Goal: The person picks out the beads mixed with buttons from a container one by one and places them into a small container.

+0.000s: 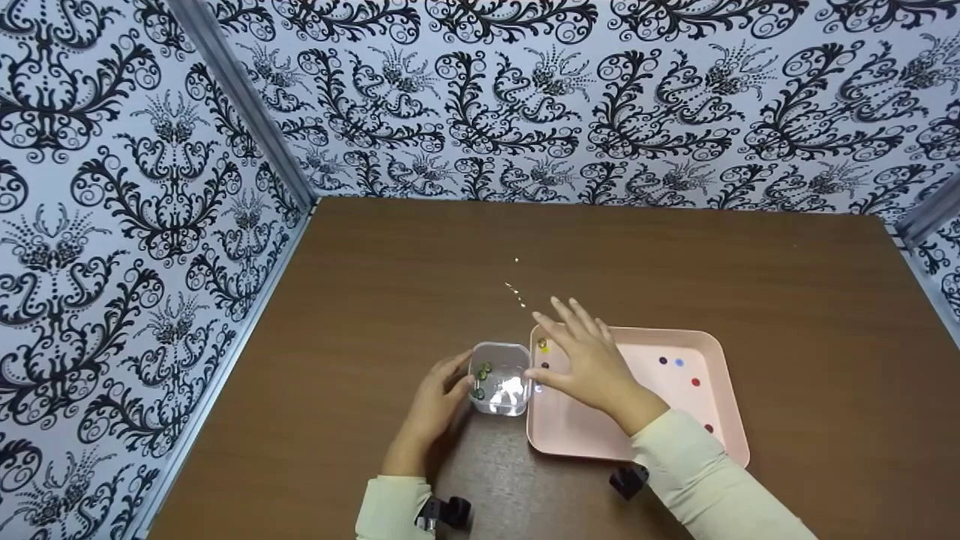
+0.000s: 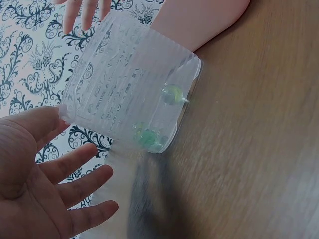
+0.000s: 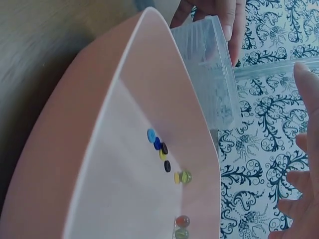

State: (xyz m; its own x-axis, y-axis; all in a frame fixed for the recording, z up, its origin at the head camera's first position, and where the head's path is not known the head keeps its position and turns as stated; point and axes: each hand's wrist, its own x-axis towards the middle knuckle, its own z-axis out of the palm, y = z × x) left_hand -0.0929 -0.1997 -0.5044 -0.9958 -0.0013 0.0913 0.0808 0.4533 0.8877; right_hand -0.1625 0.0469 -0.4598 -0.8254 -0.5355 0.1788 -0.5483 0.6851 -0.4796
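Note:
A clear plastic container (image 1: 498, 406) stands on the table with several green glass marbles (image 2: 146, 138) at its left side. My left hand (image 1: 433, 401) grips its left side by thumb and forefinger; the other fingers (image 2: 85, 185) spread free of it. Just right of the container lies a shallow pink tray (image 1: 581, 442). Over the tray's left part hovers my right hand (image 1: 592, 366), fingers spread and nothing held, its thumb close to the container's right rim. Small round buttons (image 3: 151, 135) and a few marbles (image 3: 185, 176) lie in the tray. The right hand hides part of the tray in the head view.
Red buttons (image 1: 696, 382) and blue ones lie toward the tray's right side. Small bright specks (image 1: 514, 291) show on the brown table (image 1: 375, 262) behind the container. Patterned walls (image 1: 510, 112) border the table at the back and left.

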